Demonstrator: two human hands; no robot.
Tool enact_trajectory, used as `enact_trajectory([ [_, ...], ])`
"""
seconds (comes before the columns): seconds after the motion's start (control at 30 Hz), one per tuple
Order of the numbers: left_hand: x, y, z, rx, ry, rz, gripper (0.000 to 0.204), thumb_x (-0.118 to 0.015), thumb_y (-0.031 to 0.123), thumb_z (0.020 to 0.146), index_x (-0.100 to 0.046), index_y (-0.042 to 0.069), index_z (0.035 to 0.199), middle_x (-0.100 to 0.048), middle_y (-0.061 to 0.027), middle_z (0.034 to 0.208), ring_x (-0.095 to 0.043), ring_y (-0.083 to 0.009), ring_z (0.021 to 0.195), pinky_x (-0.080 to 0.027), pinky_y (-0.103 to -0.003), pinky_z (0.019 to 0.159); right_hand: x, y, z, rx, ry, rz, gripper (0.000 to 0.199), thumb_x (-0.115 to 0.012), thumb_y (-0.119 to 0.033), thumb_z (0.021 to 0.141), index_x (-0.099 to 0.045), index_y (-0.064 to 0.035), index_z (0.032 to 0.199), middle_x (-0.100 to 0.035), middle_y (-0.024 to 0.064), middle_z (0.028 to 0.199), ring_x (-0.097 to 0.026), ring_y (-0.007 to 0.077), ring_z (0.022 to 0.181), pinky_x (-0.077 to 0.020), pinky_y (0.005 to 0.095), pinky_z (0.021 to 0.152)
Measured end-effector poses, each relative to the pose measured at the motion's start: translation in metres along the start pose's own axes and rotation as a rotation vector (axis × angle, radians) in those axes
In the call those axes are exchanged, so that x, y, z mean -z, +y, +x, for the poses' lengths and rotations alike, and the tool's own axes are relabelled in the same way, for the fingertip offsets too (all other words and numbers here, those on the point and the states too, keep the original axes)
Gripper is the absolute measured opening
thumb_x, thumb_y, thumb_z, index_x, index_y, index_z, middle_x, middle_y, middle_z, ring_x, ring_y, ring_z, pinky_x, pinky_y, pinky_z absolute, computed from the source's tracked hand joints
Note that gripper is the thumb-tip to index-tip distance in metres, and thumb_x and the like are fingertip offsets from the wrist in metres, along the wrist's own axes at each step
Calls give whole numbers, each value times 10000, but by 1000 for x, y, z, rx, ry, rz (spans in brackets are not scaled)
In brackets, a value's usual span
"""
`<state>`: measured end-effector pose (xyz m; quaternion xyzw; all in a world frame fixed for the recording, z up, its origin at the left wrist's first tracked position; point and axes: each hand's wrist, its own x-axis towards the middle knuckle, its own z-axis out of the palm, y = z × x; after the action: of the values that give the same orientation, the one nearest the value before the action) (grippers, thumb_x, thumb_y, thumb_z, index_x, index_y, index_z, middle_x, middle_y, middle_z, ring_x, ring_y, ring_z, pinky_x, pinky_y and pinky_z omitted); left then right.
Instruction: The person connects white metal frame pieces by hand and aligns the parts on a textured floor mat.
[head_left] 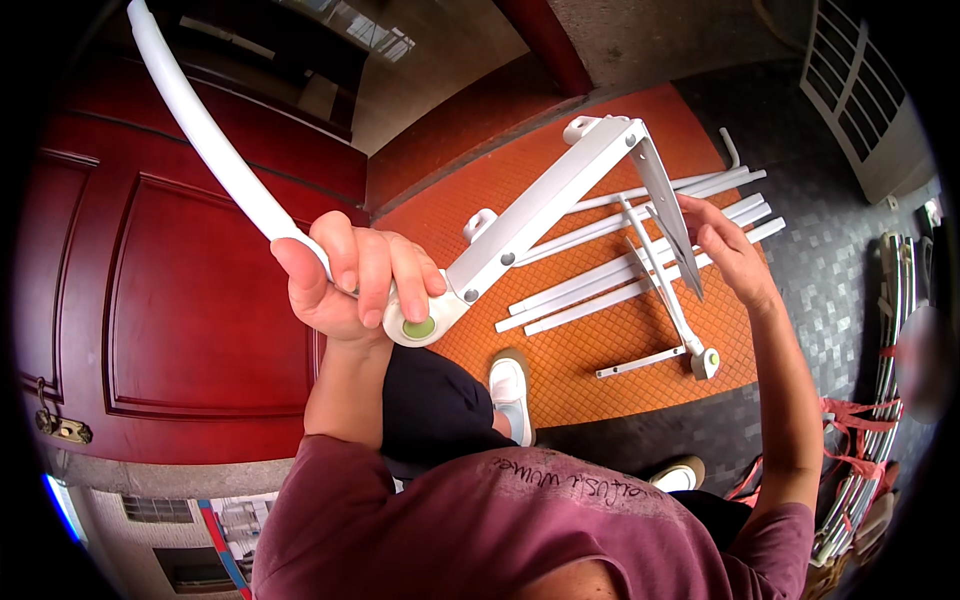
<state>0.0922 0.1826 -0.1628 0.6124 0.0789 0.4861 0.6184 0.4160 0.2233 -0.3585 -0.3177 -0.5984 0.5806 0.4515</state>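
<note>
My left hand (pixel 365 275) is wrapped round a white hinged metal bracket (pixel 560 205) at its pivot, beside a round green button (pixel 418 328). From this pivot a long curved white arm (pixel 205 140) reaches up and left, and a straight riveted bar runs up to the right. A flat plate (pixel 668 205) hangs down from that bar's far end. My right hand (pixel 730 255) is at the plate's right edge, fingers stretched out and thumb apart; some fingertips are partly hidden. Beyond, a second white bracket (pixel 675 340) with a similar pivot rests on the orange mat (pixel 590 385).
Several white tubes (pixel 600 295) lie across the mat. A dark red panelled door (pixel 220 290) stands on the left. At right, a bundle of metal poles (pixel 865 490) tied with red strips and a white slatted panel (pixel 860 90) border the grey floor. My white shoe (pixel 510 385) is on the mat.
</note>
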Motion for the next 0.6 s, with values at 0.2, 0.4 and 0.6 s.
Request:
enact_trajectory([
  [0.2, -13, -6, 4, 29, -67, -23, 470, -293, 481, 971, -443, 93, 752, -531, -42, 543, -637, -259, 619, -529, -429, 764, -32, -19, -7, -172, -82, 150, 435, -577, -330, 897, -526, -65, 1238, -593, 22, 843, -564, 117, 814, -472, 284, 738],
  [0.4, -19, -15, 16, 46, 561, 144, 412, -314, 455, 977, -499, 98, 885, -452, -11, 568, -437, -156, 453, -453, -301, 520, -24, -13, -20, -71, 303, -77, 200, -532, -213, 923, -621, -34, 937, -552, -17, 748, -491, 93, 704, -410, 250, 646],
  [0.6, -11, -11, 12, 98, 497, 68, 486, -320, 419, 989, -398, 130, 605, -352, 13, 469, -348, -125, 402, -371, -274, 424, -23, -27, -22, 175, 407, -450, 145, -539, -152, 912, -584, -16, 895, -536, 76, 668, -502, 138, 600, -412, 277, 564],
])
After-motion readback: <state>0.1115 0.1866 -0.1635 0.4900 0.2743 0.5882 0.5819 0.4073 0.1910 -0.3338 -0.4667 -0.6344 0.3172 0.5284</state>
